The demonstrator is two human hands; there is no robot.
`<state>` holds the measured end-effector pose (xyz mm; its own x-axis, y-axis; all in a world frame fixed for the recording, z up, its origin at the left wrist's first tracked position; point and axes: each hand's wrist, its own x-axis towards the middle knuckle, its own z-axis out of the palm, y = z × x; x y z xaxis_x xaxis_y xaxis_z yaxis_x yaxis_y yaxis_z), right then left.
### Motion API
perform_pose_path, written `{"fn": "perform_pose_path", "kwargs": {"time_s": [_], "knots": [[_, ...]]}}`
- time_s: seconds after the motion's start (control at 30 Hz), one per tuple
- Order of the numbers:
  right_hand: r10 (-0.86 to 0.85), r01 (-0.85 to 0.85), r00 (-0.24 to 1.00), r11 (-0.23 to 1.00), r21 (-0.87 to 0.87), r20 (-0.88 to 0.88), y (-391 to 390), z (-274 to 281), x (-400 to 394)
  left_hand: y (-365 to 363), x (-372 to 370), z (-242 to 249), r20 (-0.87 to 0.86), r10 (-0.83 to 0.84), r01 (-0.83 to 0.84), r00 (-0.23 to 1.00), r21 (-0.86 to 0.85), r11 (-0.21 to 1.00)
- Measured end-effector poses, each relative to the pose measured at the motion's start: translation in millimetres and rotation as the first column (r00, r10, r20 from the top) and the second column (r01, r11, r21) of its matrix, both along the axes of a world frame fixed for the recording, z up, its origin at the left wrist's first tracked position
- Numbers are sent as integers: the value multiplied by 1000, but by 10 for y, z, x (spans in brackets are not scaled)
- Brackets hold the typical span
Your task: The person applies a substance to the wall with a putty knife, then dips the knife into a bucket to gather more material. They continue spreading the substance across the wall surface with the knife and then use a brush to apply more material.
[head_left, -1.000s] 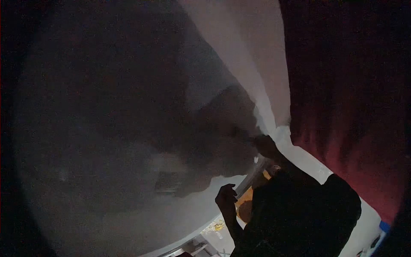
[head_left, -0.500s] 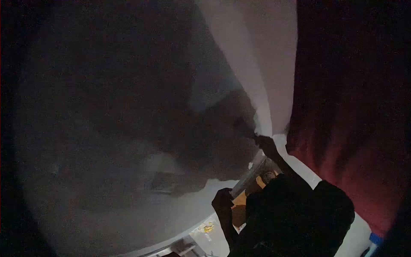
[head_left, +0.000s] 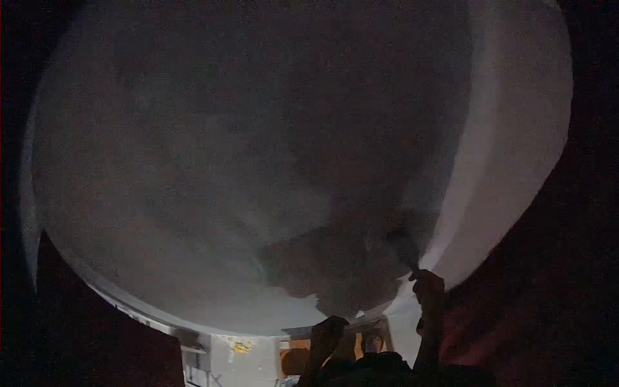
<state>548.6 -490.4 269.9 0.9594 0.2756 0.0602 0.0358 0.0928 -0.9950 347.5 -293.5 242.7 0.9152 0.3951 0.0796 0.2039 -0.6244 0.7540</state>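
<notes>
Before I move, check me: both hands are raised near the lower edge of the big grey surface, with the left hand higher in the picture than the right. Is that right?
No, the heights are swapped: the head view shows the right hand higher in the picture than the left hand. Both are near the lower edge of the big grey surface.

Grey surface (head_left: 213,161) smooth, matt; red drape (head_left: 480,329) cloth-like.

hands (head_left: 327,335) (head_left: 429,291): 2 | yellow patch (head_left: 241,346): 1 | orange areas (head_left: 300,344): perhaps 2, dim
</notes>
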Motion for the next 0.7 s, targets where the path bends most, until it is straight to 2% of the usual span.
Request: {"fn": "perform_pose_path", "kwargs": {"time_s": [0.03,0.07,0.13,0.17,0.2,0.27,0.3,0.33,0.4,0.43,0.47,0.53,0.57,0.6,0.67,0.7], "knots": [[46,-42,990,999,33,-130,-12,191,36,17,-21,28,28,10,-8,1000,-53,999],[33,-26,998,989,143,-49,59,327,71,28,-54,58,52,15,-9,999,-108,994],[-24,-13,995,936,352,99,149,549,81,2,-129,136,161,-25,20,987,34,999],[-55,52,998,942,331,-2,184,518,132,-49,-204,191,209,-52,30,976,105,994],[-90,118,990,946,302,-104,310,355,238,-75,-246,269,161,6,-6,987,0,1000],[6,21,997,939,342,-76,376,-399,494,-188,-313,401,50,106,-95,993,-198,976],[60,-36,997,930,365,-53,368,-847,627,-244,-412,342,111,142,-111,984,-251,962],[220,-80,947,868,490,-235,326,-1198,732,-240,-498,284,194,119,-97,974,-119,988],[236,-147,928,942,301,-288,138,-1803,716,-134,-681,168,334,76,-129,939,139,982],[129,-134,984,991,-29,-120,71,-1818,440,-138,-859,274,333,127,-184,934,145,972],[95,-119,982,982,-147,-164,17,-1849,246,-138,-1028,379,267,222,-225,938,-19,974],[10,-97,974,922,-375,-227,31,-1874,-91,-78,-1394,516,101,369,-319,924,-332,888],[95,-217,914,936,-278,-394,62,-1820,-198,-109,-1541,338,261,514,-222,817,-680,698],[182,-318,817,934,-165,-547,43,-1789,-257,-193,-1610,123,339,683,-2,647,-895,446],[303,-421,719,906,-45,-626,86,-1780,-520,-374,-1927,-96,391,780,-13,488,-891,455],[338,-445,745,894,-50,-575,145,-1712,-830,-460,-2136,127,412,712,-306,568,-697,648]]}}
